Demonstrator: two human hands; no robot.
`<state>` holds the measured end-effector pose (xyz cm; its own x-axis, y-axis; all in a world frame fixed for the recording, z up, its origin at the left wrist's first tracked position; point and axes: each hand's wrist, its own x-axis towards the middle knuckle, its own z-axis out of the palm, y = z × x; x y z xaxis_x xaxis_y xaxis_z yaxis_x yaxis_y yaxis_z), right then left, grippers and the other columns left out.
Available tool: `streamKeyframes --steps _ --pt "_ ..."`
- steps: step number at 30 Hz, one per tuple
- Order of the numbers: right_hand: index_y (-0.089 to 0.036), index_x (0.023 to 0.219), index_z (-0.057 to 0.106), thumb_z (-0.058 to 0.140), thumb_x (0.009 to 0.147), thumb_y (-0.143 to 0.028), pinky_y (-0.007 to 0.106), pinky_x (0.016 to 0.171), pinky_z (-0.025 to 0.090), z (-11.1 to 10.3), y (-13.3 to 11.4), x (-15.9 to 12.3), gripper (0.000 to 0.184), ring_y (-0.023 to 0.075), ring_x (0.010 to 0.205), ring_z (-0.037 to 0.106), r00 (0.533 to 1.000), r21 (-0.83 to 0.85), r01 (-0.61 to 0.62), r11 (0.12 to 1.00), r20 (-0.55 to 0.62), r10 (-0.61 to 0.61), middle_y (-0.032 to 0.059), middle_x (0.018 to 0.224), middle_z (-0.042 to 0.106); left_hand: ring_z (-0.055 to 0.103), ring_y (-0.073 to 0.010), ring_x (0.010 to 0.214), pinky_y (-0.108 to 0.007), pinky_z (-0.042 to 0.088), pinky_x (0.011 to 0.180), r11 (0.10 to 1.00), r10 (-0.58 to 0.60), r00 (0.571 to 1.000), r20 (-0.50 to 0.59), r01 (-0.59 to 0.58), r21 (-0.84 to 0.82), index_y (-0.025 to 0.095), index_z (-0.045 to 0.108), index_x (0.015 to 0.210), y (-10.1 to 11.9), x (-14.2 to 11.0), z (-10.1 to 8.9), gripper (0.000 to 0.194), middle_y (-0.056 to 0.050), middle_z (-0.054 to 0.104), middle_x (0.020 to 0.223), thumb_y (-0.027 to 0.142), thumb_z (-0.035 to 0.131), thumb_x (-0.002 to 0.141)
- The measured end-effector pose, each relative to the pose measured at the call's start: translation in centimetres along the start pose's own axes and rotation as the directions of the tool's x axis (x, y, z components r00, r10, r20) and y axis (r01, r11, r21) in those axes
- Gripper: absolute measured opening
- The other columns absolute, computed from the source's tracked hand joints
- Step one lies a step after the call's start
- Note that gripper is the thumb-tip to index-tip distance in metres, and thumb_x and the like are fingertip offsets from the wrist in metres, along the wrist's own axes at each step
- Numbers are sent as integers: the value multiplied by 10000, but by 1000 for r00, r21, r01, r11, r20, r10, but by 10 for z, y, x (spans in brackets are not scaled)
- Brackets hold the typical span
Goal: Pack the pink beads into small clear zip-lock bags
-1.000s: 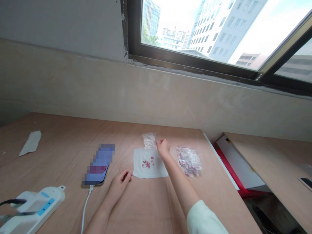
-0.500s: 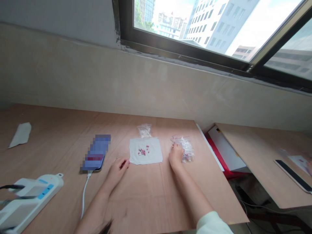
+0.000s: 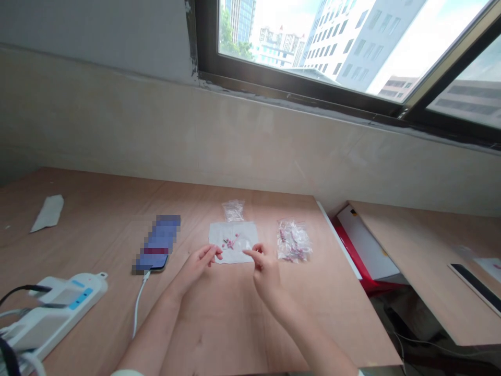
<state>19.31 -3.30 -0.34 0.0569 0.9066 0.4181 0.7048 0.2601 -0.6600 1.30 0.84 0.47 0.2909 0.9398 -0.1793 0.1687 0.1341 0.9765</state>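
A white tissue (image 3: 234,257) lies flat on the table, with several small pink pieces and a few dark ones (image 3: 230,243) on it. At the tissue's left edge, my left hand (image 3: 199,263) has its fingers curled together; anything in them is too small to make out. My right hand (image 3: 266,266) is over the right edge, thumb and forefinger closed and pointing left; what they hold, if anything, cannot be seen. To its right lies a clear plastic bag (image 3: 294,241) of pink and white pieces. Behind the tissue sits a smaller clear bag (image 3: 234,210).
A phone (image 3: 158,243) on a white cable lies to the left. Nearer the front left is a white power strip (image 3: 74,303) with plugs in it. A scrap of white paper (image 3: 47,213) lies far left. Past the table's right edge stands another table (image 3: 422,250).
My right hand has left the clear bag and moved left to the tissue. My left hand has come up and right, onto the tissue's left edge. The view has shifted slightly.
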Motion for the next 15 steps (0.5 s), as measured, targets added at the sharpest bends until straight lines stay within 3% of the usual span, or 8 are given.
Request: streamKeyframes --steps 4,7,9,11,15 --pt "-238 802 645 329 650 52 281 625 354 7 -20 -17 455 144 696 435 989 58 143 988 27 -145 39 719 471 387 -89 519 -197 312 530 999 5 994 109 0 -40 157 529 611 15 -2 6 263 49 453 534 402 490 699" --pt "-235 790 640 345 691 6 282 602 353 5 -21 -16 393 145 673 432 985 98 157 983 59 -164 39 697 466 381 -87 524 -198 303 533 999 7 987 161 -1 -38 153 502 587 15 -4 3 254 56 422 535 384 508 694" --pt "-217 805 621 381 715 -49 286 621 360 1 -23 -10 307 150 700 447 988 149 85 985 119 -103 41 716 486 386 -88 540 -199 305 543 999 25 979 201 -17 -42 151 498 595 15 -5 1 245 51 427 556 371 507 702" --pt "-187 798 588 423 743 -147 285 647 368 -3 -27 -2 178 153 727 464 979 216 -66 974 201 21 43 736 512 392 -89 560 -199 307 554 998 35 973 230 -24 -52 152 500 620 19 -7 1 220 48 436 578 355 513 705" --pt "-167 659 488 442 752 -304 241 577 357 -3 -38 14 172 115 617 453 895 334 -369 867 378 235 4 647 500 422 -96 582 -209 323 581 997 12 964 266 10 -80 151 480 581 27 -12 7 224 42 457 576 339 538 688"
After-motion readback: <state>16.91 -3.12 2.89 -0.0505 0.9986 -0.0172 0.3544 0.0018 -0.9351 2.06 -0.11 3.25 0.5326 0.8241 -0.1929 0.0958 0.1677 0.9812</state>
